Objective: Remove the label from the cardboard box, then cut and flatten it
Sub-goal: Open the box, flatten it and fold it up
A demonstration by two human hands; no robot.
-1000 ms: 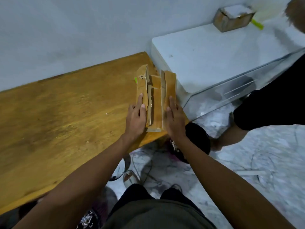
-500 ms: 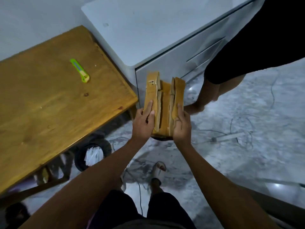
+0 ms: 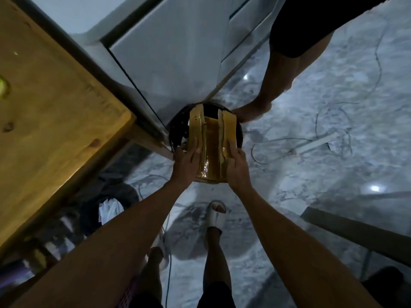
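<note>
Flattened box (image 3: 212, 150) held in both grips over a black round bin (image 3: 238, 132) on the floor, just beside the white cabinet (image 3: 178, 58) and off the desk (image 3: 51, 112). Left hand (image 3: 185, 166) clamps its left flap, right hand (image 3: 236, 168) clamps the right flap, fingers on top. Another person's leg (image 3: 278, 81) stands beyond the bin; cables on floor (image 3: 322, 218).

Wearer: bare forearms, no sleeves
Dark shorts (image 3: 213, 294); pale slide sandals (image 3: 216, 215); bare lower legs; both hands (image 3: 185, 162) without gloves or rings.
</note>
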